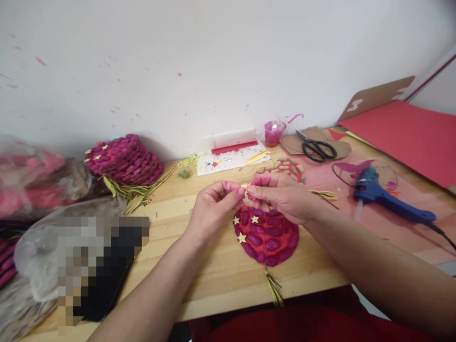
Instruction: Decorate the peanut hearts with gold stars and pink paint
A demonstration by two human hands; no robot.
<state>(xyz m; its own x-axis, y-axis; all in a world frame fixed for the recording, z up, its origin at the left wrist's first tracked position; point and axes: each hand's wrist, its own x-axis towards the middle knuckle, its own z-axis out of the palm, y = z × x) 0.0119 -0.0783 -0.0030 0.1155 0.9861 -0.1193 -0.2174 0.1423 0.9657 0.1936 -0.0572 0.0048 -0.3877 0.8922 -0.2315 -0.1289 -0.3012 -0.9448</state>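
Note:
My left hand [223,198] and my right hand [278,194] meet above the table, fingertips pinched together. Between them is a small yellow piece [244,185], partly hidden by the fingers; its full shape does not show. Just below lies a round red craft piece [272,240] covered with magenta-painted lumps. Several pale yellow stars, one a larger star [241,238], sit on its left side. A yarn tassel [274,288] hangs from its lower edge, near the table's front. The top of the round piece is hidden behind my hands.
Stacked magenta pieces [123,159] with tassels stand at the back left, near plastic bags [46,256] and a black phone-like object [107,280]. Behind my hands lies a white sheet [228,162] with small stars. Rightward are a pink cup [274,134], scissors [318,147], a blue glue gun [392,199] and red sheets [402,137].

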